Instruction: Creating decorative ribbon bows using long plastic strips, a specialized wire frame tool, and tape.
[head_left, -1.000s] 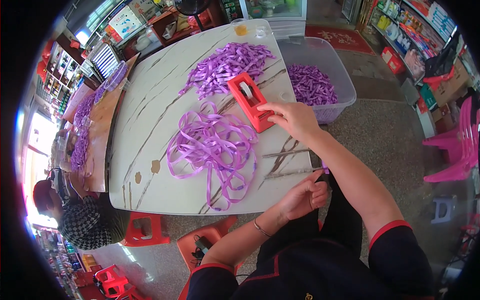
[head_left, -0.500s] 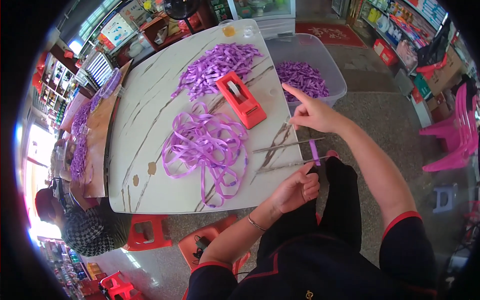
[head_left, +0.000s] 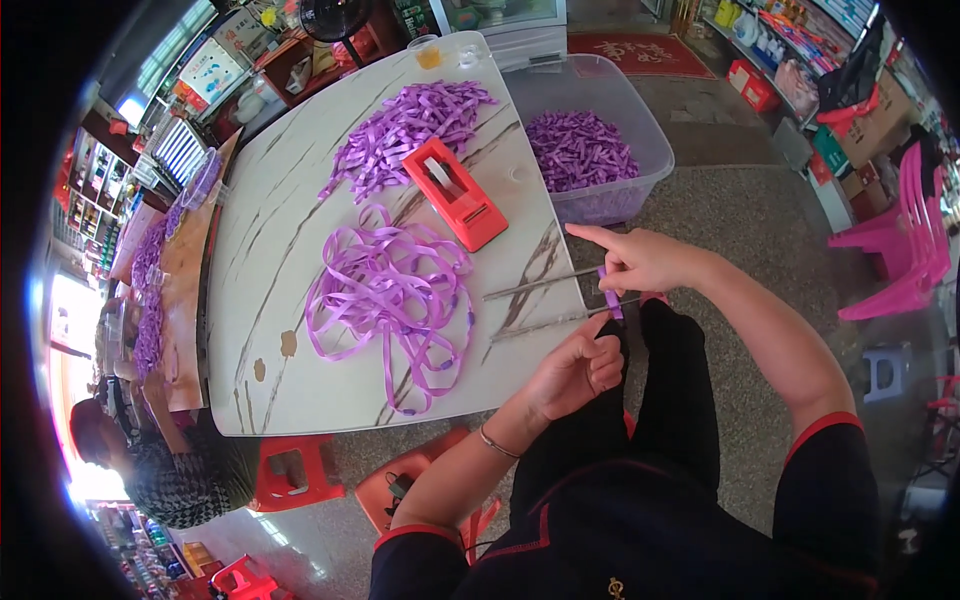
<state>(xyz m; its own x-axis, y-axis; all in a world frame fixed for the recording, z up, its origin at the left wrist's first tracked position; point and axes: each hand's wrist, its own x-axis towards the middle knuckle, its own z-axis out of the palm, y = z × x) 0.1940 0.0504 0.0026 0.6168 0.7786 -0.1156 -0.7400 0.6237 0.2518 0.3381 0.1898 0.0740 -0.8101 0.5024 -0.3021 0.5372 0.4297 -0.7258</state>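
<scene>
Two thin metal rods [head_left: 540, 284] jut over the table's right edge, with a short purple ribbon loop [head_left: 611, 295] across them. My right hand [head_left: 650, 260] is at the loop's upper end, thumb and curled fingers closed on it while the index finger points out to the left. Just below the lower rod, my left hand [head_left: 580, 372] has its fingers curled, tips at the loop's lower end; what they pinch is hidden. A red tape dispenser [head_left: 456, 194] stands on the table, beside a loose tangle of purple ribbon [head_left: 390, 300].
A pile of folded purple ribbon pieces [head_left: 410, 135] lies on the marbled table [head_left: 270, 220]. Right of it stands a clear plastic bin [head_left: 655, 165] holding many more. A person [head_left: 170, 465] sits at far left by a wooden table; pink chairs [head_left: 900, 240] are at right.
My right hand has come down from beside the bin to the ribbon loop on the rods. My left hand stays near the loop's lower end. The whole view has shifted slightly.
</scene>
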